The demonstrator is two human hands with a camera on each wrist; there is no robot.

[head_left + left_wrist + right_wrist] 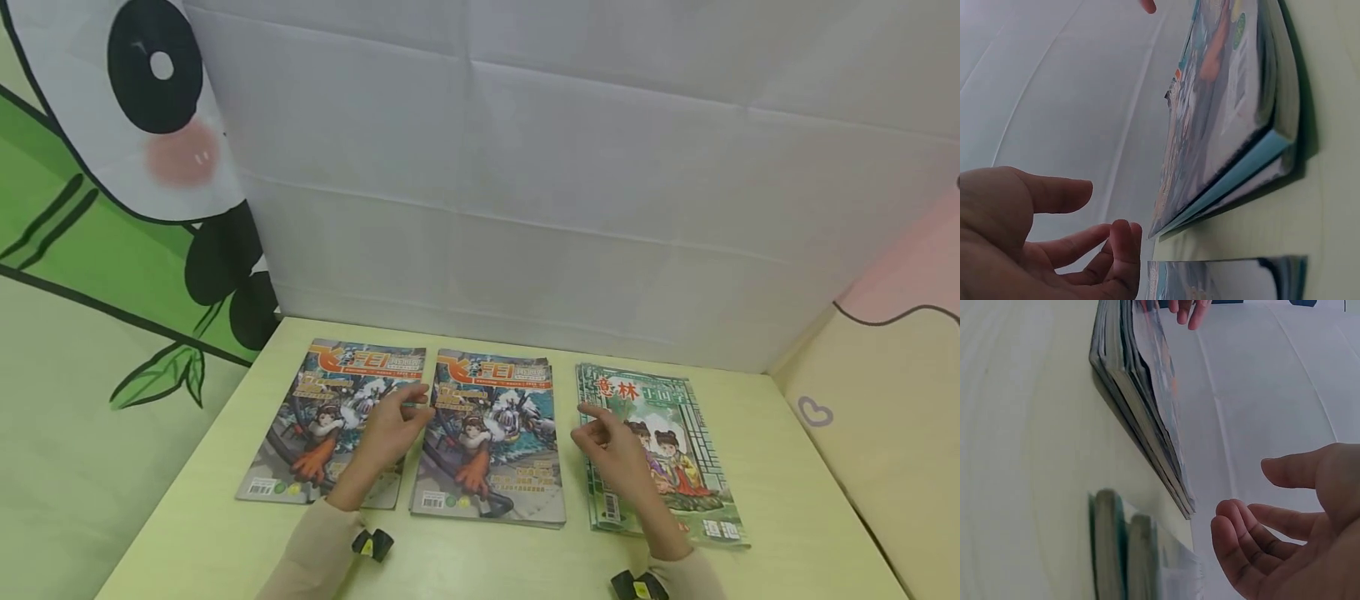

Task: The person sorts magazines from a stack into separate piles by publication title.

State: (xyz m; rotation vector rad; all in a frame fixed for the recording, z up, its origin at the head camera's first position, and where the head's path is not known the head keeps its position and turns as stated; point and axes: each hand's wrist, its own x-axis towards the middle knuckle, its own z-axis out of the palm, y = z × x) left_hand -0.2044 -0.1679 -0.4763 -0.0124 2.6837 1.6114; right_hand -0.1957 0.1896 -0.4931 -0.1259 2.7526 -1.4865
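Observation:
Three short stacks of magazines lie side by side. The left stack point(285, 442) and the middle stack point(495, 442) show the same cover, a figure in orange. The right stack point(697, 467) has a green cover with two cartoon children. My left hand point(390, 429) hovers over the left stack's right side, near the middle stack, fingers loosely bent and holding nothing. Over the left part of the green stack is my right hand point(618, 454), likewise loosely bent and empty. In the wrist views, both the left hand point(1066, 237) and the right hand point(1291, 531) have thumb and fingers apart.
The stacks lie on a pale yellow table point(780, 467). Behind it hangs a white cloth point(525, 183). A cartoon-printed sheet point(97, 333) covers the left side, and another printed surface point(892, 400) stands at the right.

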